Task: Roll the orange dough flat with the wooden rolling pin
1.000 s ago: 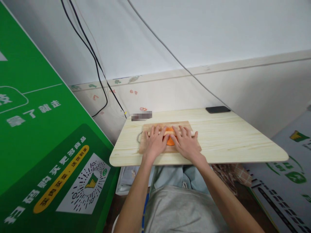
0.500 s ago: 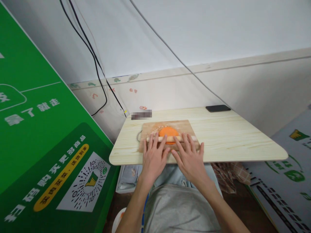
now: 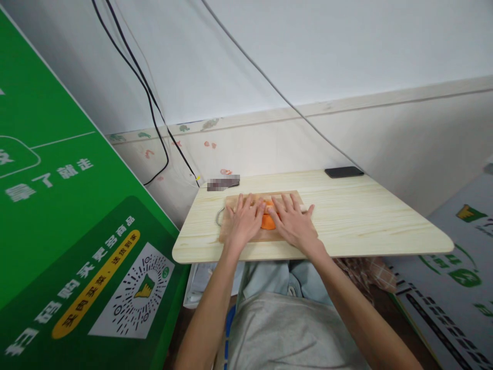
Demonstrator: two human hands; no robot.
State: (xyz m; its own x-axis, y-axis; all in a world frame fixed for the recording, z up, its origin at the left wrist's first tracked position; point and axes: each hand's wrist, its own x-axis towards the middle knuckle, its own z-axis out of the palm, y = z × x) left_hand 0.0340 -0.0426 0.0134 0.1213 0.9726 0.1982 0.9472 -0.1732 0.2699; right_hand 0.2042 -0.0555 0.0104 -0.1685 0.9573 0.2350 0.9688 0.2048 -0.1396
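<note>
A flattened piece of orange dough [image 3: 268, 222] lies on a wooden cutting board [image 3: 265, 237]. Across it runs a thin wooden rolling pin [image 3: 305, 208], mostly covered by my fingers, with its right end showing. My left hand [image 3: 245, 221] rests flat on the pin's left part, fingers stretched forward. On the right part, my right hand [image 3: 291, 220] lies flat too, its fingers spread and the little finger out to the side. Neither hand wraps round the pin. Dough shows both in front of and behind it, between my hands.
The board lies on a pale wood-grain table [image 3: 370, 216], its metal handle [image 3: 219, 216] at the left. A black phone [image 3: 344, 172] lies near the back edge; a blurred-out item [image 3: 223, 183] is at the back left. A green printed panel [image 3: 127, 257] stands left, cables [image 3: 285, 97] hang along the wall.
Both hands have pushed the rolling pin forward, away from me, over the dough. More dough now shows on my side of the pin.
</note>
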